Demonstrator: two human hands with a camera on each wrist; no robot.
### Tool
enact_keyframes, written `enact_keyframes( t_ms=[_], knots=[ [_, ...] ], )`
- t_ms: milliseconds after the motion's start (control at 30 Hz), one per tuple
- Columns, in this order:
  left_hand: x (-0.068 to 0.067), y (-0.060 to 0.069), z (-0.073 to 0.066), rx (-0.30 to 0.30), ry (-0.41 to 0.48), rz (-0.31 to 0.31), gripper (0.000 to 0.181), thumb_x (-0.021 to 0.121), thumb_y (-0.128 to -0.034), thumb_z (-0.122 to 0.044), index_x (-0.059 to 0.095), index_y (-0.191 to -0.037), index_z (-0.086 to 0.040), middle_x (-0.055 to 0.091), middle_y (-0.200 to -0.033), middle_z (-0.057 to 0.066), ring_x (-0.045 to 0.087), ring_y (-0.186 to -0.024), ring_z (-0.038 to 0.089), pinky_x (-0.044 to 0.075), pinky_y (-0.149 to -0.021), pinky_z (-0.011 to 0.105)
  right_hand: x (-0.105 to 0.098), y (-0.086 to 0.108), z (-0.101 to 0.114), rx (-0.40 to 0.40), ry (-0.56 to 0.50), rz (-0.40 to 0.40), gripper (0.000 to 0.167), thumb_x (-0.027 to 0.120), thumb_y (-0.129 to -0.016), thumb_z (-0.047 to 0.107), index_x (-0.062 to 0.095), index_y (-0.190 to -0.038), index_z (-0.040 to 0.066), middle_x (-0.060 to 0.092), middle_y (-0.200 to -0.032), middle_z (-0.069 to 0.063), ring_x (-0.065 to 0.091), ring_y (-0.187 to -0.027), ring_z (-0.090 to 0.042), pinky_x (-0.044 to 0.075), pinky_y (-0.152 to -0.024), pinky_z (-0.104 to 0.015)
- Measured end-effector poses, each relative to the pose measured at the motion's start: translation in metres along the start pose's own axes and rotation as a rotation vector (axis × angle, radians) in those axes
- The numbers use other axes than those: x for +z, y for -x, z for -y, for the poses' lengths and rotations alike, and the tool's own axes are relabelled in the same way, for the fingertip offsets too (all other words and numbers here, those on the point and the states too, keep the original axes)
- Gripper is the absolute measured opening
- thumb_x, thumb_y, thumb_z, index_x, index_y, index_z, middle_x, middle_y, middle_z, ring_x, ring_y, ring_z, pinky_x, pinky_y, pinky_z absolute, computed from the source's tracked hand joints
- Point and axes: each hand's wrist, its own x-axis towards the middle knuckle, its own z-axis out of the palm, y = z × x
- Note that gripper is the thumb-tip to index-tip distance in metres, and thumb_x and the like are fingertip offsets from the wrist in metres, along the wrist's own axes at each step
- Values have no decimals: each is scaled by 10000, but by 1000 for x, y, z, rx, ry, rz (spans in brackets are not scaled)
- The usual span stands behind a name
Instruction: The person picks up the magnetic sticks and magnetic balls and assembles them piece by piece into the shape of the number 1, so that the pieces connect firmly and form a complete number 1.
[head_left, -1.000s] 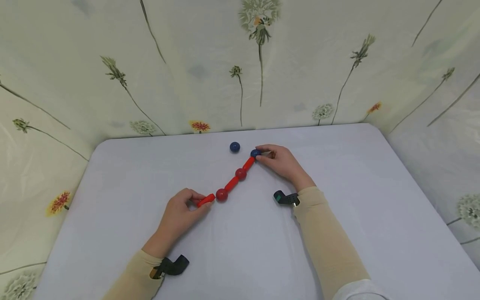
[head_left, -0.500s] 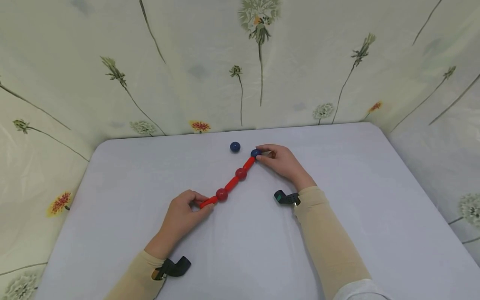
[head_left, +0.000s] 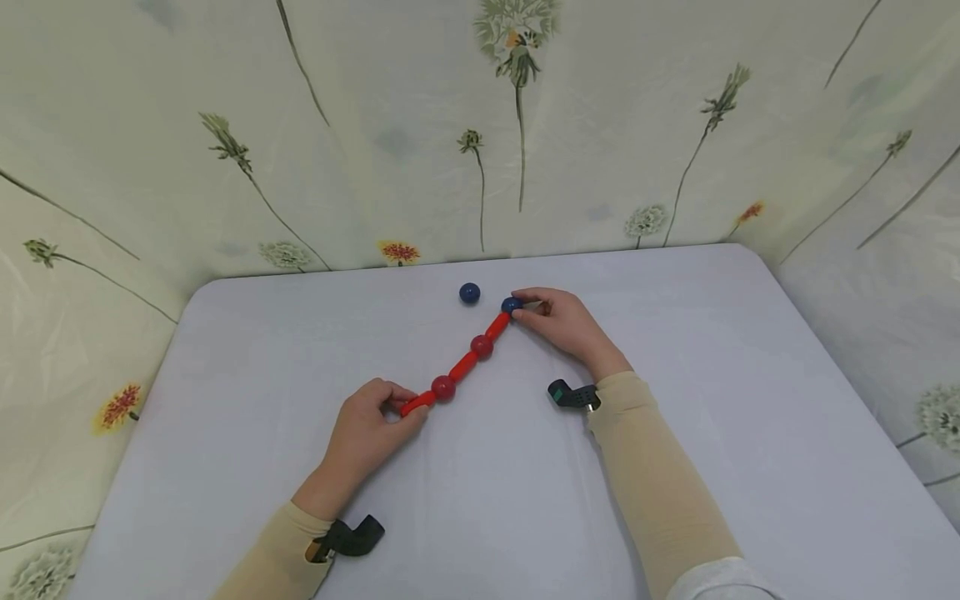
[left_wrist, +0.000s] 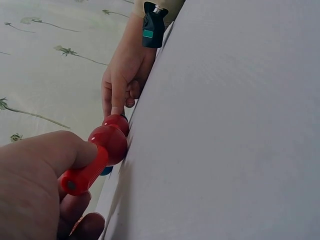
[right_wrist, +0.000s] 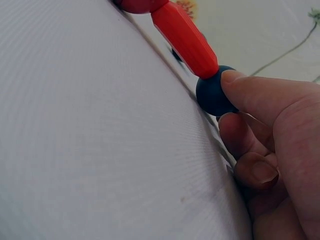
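Observation:
A slanting chain of red rods and balls lies across the middle of the table in the head view. My left hand [head_left: 369, 429] pinches the lower red rod [left_wrist: 85, 176], whose far end meets a red ball [head_left: 443, 388]. From that ball a middle red rod [head_left: 463, 367] runs up to a second red ball [head_left: 482, 347]. An upper red rod [right_wrist: 186, 40] joins it to a blue ball [right_wrist: 214, 95] at the top. My right hand [head_left: 566, 327] holds this blue ball between thumb and fingers.
Another blue ball [head_left: 469, 292] sits apart near the back of the white-covered table [head_left: 285, 333], left of the right hand. Behind the table hangs a flower-printed cloth [head_left: 420, 183]. Each wrist wears a dark camera, such as the left wrist camera [head_left: 358, 535].
My left hand has brought the lower red rod slightly right, closing the small gap to the red ball. The right hand stays on the blue ball.

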Motion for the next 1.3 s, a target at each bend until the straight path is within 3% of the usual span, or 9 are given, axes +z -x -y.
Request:
enact_keyframes(
  t_ms=[267, 1300],
  knots=[
    [0, 0, 2, 31, -11, -2, 198, 810, -816, -287, 713, -961, -194, 593, -837, -106, 551, -765, 101, 493, -650, 309, -1, 1, 1, -2, 1, -2, 398, 699, -900, 468, 656, -1272, 334, 673, -978, 78, 593, -803, -180, 469, -733, -368],
    [1, 1, 2, 18, -20, 9, 253, 825, -805, -323, 711, -989, -191, 607, -858, -103, 556, -775, 104, 498, -665, 308, 0, 0, -1, 5, 1, -9, 391, 700, -901, 460, 657, -1268, 333, 675, -971, 78, 590, -789, -185, 471, -723, -368]
  ],
)
